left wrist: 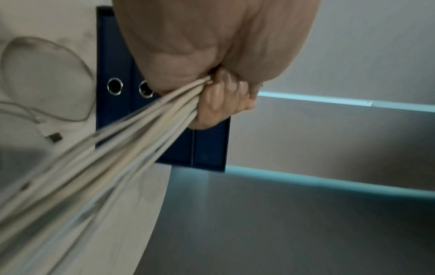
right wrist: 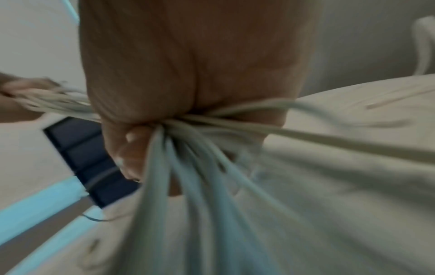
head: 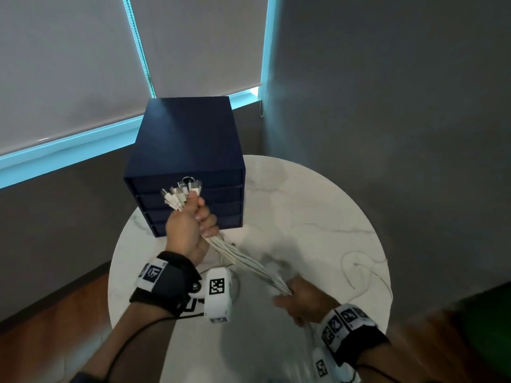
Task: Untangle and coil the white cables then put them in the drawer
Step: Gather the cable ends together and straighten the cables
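My left hand (head: 193,221) grips a bundle of white cables (head: 243,259) in a fist, raised in front of the blue drawer unit (head: 188,150). Several plug ends (head: 181,196) stick out above that fist. The cables run taut down and right to my right hand (head: 300,299), which grips them near the table's front. In the left wrist view the fingers (left wrist: 221,104) curl round the cables (left wrist: 113,161). In the right wrist view the cables (right wrist: 188,167) fan out blurred below the curled fingers (right wrist: 127,148). All the drawers look closed.
The drawer unit stands at the back left of a round white marble table (head: 318,205). A loose thin cable (head: 359,275) lies near the table's right edge. Dark grey walls and a window with blinds surround the table; wooden floor lies below.
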### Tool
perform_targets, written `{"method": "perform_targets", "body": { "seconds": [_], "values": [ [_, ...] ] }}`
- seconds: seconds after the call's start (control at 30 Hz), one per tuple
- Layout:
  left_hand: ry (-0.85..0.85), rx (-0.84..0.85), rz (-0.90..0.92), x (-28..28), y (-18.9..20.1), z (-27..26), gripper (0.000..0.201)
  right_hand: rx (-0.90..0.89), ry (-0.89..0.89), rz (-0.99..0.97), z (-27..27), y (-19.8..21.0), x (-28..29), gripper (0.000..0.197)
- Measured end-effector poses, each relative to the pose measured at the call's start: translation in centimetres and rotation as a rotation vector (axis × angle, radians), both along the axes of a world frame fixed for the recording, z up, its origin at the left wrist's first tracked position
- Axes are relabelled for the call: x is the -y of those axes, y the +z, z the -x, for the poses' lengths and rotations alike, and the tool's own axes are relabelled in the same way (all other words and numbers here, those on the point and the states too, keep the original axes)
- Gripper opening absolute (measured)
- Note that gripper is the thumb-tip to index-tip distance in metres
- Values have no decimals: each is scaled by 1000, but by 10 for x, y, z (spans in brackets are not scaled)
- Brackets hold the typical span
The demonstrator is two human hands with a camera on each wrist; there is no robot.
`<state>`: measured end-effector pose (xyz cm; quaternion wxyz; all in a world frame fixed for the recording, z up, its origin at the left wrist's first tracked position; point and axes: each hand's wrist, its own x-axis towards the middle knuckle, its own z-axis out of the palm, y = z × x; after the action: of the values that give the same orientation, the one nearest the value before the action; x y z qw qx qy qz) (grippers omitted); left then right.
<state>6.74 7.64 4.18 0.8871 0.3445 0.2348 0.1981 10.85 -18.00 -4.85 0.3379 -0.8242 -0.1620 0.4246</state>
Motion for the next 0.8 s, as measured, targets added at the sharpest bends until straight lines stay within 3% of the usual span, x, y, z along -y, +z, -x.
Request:
{"method": "perform_targets", "body": {
  "seconds": [0.1,0.2,0.33,0.43,0.53,0.6,0.7,0.8],
  "values": [
    [51,17,61,-21,-4,7,38,53,-48,150,-13,-23,45,25],
    [55,27,59,-19,-5,9,39,225,-42,264,-29,-28,77,21],
    [28,26,44,-11,-11,6,39,367,-1,362,-63,-6,112,10],
    [23,-8,33,-8,-19,7,37,527,-80,503,-95,16,136,19],
    [10,-44,41,-3,-25,10,37,797,-126,661,-111,45,148,11],
    [2,-63,43,-2,-28,13,37,916,-199,646,-116,50,151,17],
    [-23,-109,43,1,-33,16,37,894,-209,676,-114,36,146,25],
    [-31,-171,16,2,-39,20,37,780,-102,693,-103,14,137,16]
  ]
}}
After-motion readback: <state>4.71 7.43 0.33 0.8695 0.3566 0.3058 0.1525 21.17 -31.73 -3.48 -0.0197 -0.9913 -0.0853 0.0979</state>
